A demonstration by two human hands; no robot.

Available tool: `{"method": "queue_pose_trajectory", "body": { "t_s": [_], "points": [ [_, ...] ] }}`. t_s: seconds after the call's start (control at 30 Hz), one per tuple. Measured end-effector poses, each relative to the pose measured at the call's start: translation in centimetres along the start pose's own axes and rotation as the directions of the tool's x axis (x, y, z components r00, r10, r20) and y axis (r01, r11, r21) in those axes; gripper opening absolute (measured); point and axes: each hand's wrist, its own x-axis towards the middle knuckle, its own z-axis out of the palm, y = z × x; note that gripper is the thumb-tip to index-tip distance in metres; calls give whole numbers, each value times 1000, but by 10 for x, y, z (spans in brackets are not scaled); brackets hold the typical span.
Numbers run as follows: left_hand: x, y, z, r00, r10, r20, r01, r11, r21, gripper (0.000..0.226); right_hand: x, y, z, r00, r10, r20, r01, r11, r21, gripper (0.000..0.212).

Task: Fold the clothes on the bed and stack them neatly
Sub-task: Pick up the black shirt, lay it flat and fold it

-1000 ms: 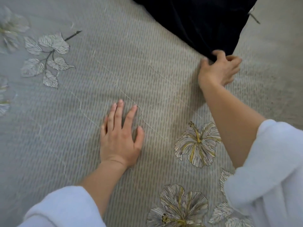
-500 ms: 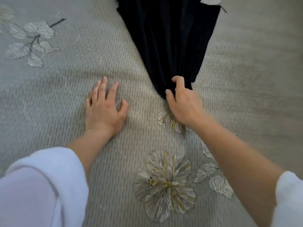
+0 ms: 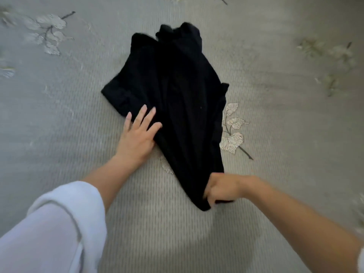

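Note:
A black garment lies bunched on the grey bedspread, narrowing toward me into a point. My right hand grips that near corner, fingers curled round the cloth. My left hand lies flat with fingers spread, its fingertips resting on the garment's left edge. White sleeves cover both upper arms.
The bedspread is ribbed grey with embroidered leaves just right of the garment and more leaves at the far left. Bare bedspread extends on all sides of the garment. No other clothes are in view.
My right hand has dragged the black garment toward me across the bed, so the whole garment is now in view. My left hand moved from the bare bedspread onto the garment's left edge.

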Motion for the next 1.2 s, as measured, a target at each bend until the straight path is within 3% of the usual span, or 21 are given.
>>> {"method": "queue_pose_trajectory", "body": {
  "t_s": [0.1,0.23,0.27,0.33,0.37,0.4,0.43,0.47,0.5,0.53,0.57,0.6,0.63,0.7,0.77,0.8,0.9,1.0,1.07,1.2],
  "points": [
    [-33,19,-25,986,167,26,-169,982,85,23,-32,31,24,972,232,48,-219,957,-190,18],
    [-97,84,-67,912,346,219,-301,929,-214,28,-76,76,27,843,449,-297,-533,774,-342,18],
    [-111,102,-78,857,392,334,-286,901,-326,27,-84,87,27,795,494,-352,-603,704,-375,17],
    [-140,123,-90,777,400,485,-114,848,-517,34,-95,96,32,716,552,-427,-697,535,-477,22],
    [-152,125,-93,807,362,467,-50,830,-556,35,-97,95,34,710,516,-479,-703,490,-515,23],
    [-160,124,-95,891,248,381,-4,842,-540,35,-99,91,38,721,429,-544,-692,492,-528,23],
    [-166,118,-92,973,47,225,72,868,-492,35,-99,83,43,730,301,-613,-660,544,-519,22],
    [-169,109,-88,966,-231,114,257,858,-444,39,-97,72,47,726,154,-670,-588,645,-488,21],
    [-167,99,-86,843,-529,94,512,738,-440,48,-92,60,54,711,29,-703,-465,769,-439,21],
    [-164,89,-87,652,-734,190,714,510,-479,62,-85,46,62,706,-56,-706,-307,874,-377,22],
    [-160,81,-86,466,-812,351,822,251,-511,75,-78,28,72,712,-119,-692,-143,940,-309,26],
    [-156,74,-83,361,-791,495,848,57,-527,82,-68,12,83,739,-151,-657,-22,968,-248,32],
    [-154,71,-81,338,-729,595,838,-54,-543,82,-59,-3,94,772,-155,-617,38,979,-199,41],
    [-153,72,-85,377,-599,706,811,-155,-565,61,-41,-24,116,820,-150,-552,40,978,-205,42],
    [-159,75,-96,430,-538,725,813,-118,-570,20,-33,-28,132,814,-162,-558,20,967,-252,15],
    [-164,75,-106,463,-521,717,811,-76,-580,11,-36,-27,136,810,-127,-573,31,984,-174,7],
    [-186,67,-146,581,-481,657,764,42,-644,24,-61,-14,133,810,73,-581,62,976,210,16],
    [-208,78,-188,701,-294,650,706,161,-689,21,-103,-7,120,897,105,-430,0,971,239,14],
    [-217,94,-214,740,-203,641,670,151,-727,20,-130,-15,114,919,96,-383,7,966,257,8],
    [-221,121,-272,801,-117,588,598,82,-798,25,-171,-46,105,820,35,-571,192,924,332,16]
  ]
}}
